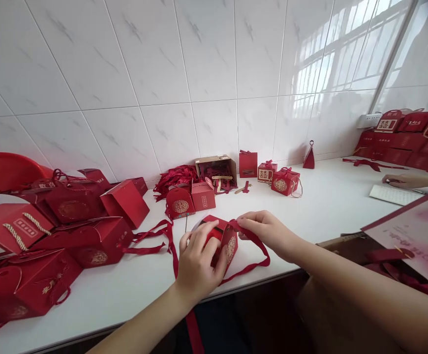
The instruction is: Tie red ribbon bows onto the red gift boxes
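Observation:
A red gift box (230,246) with a gold round pattern sits near the table's front edge. My left hand (201,260) is wrapped over it, with the fingers on its top and the thumb along the patterned side. Pinched in my right hand (263,228) is a dark red ribbon (260,248), held at the upper right corner of the box. From there the ribbon loops down under the box's right side. Another length of it passes behind my left wrist and hangs below the table edge. My right fingertips are partly hidden.
Several finished-looking red boxes (74,201) crowd the left side. A ribbon heap (177,179) and an open carton (217,169) stand by the wall. Small boxes (286,182) stand at the back. On the right, another person's hand (398,180) rests near a white keyboard (394,195).

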Demonstrator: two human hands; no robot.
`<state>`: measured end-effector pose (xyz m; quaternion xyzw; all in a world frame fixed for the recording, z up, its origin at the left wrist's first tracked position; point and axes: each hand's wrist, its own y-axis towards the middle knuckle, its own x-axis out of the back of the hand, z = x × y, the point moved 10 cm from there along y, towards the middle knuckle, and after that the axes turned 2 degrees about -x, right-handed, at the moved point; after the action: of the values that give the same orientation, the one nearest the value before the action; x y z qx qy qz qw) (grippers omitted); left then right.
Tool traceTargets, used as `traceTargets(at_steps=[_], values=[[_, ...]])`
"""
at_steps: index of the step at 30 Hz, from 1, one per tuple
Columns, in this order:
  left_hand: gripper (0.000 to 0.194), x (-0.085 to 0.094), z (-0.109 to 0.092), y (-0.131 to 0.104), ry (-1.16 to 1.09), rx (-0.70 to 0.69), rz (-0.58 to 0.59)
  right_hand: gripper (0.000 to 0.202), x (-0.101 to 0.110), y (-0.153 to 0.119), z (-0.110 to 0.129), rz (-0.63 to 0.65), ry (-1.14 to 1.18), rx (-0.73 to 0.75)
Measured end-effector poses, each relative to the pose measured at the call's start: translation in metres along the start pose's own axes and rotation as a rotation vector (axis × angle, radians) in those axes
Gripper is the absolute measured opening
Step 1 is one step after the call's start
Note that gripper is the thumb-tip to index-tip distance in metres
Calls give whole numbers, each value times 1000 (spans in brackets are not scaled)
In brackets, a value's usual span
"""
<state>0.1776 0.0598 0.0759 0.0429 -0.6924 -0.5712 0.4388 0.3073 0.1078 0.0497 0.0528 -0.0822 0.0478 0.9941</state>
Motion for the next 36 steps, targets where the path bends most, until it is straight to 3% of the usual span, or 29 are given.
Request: traceTargets(at_steps=[3, 6, 11, 24, 36], values=[[10, -8, -1, 3, -17, -27, 87, 31, -7, 0, -2, 42, -1, 0], [27, -21, 4, 2, -67, -20, 175, 31, -6, 1, -3, 30, -51, 4], [25, -29, 11, -1, -74, 33, 190, 34, -4, 3, -7, 29, -150, -8], [25, -27, 9, -4, -136, 86, 204, 41, -4, 3, -5, 6, -182, -15], [21, -16, -4, 2, -173, 93, 206, 27, -5, 5, -11, -33, -320, -6]])
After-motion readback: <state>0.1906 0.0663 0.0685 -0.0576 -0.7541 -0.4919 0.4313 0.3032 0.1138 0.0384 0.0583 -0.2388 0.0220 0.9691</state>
